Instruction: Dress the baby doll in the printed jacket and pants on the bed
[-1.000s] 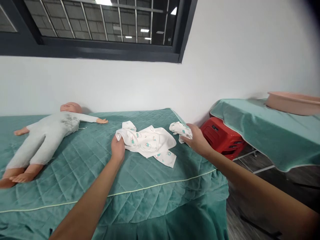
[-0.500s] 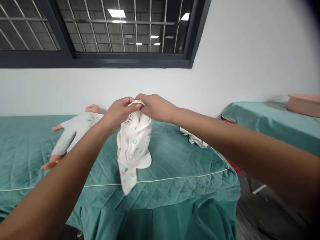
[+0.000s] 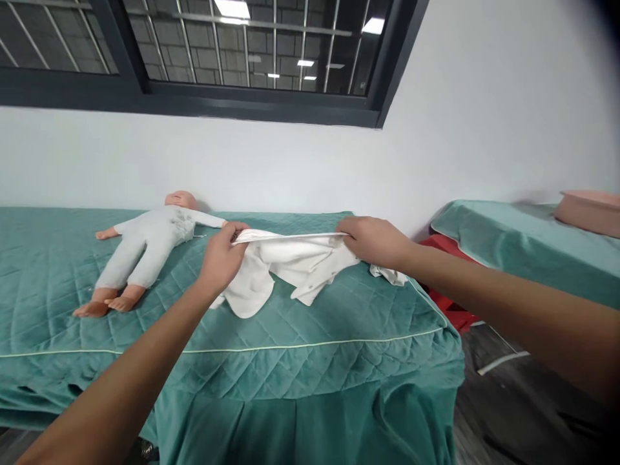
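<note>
A white baby garment [image 3: 295, 255] is stretched sideways between my two hands, its upper edge pulled nearly straight and its lower parts hanging toward the bed. My left hand [image 3: 223, 255] is closed on one end of that edge. The other end is pinched in my right hand [image 3: 372, 239]. To the left of my left hand, a baby doll [image 3: 150, 236] in pale fabric lies on its back, head toward the wall. Close beyond my right wrist lies a second crumpled white cloth [image 3: 389, 276], partly hidden.
A green quilted cover [image 3: 290, 368] drapes over the bed, whose right edge drops to a dark floor [image 3: 508, 400]. On the right, another green-covered surface [image 3: 527, 239] holds a pink basin [image 3: 588, 213]. Red fabric [image 3: 448, 307] shows in the gap. A barred window [image 3: 252, 51] is above.
My hands have moved apart, the right one rightward and the left slightly down and left. The garment, which hung bunched between them, is now spread wide, its printed side no longer showing.
</note>
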The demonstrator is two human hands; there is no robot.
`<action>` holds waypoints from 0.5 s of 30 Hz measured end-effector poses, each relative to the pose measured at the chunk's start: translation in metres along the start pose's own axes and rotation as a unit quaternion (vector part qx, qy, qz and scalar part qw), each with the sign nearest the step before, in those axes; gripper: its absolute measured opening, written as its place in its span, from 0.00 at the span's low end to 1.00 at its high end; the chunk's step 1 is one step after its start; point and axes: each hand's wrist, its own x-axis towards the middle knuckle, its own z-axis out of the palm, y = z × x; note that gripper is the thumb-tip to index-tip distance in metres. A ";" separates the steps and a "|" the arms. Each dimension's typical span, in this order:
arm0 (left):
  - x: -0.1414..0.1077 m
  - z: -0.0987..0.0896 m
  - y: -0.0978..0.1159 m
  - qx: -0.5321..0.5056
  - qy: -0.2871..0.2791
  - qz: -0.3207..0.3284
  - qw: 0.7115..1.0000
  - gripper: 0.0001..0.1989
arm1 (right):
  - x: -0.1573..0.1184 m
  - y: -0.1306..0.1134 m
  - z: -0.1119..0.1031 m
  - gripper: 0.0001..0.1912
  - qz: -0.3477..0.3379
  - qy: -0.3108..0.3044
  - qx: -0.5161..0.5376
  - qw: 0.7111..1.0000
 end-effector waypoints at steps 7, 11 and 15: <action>0.001 0.005 0.051 0.063 0.001 0.083 0.995 0.13 | 0.010 -0.041 0.038 0.26 -0.054 -0.017 0.217 0.974; 0.009 -0.012 0.056 0.163 0.030 0.121 0.979 0.14 | 0.027 -0.046 0.042 0.13 -0.046 -0.016 0.274 0.960; 0.012 -0.042 0.033 0.224 0.057 0.072 0.970 0.12 | 0.034 -0.011 0.031 0.11 0.057 0.089 0.353 0.930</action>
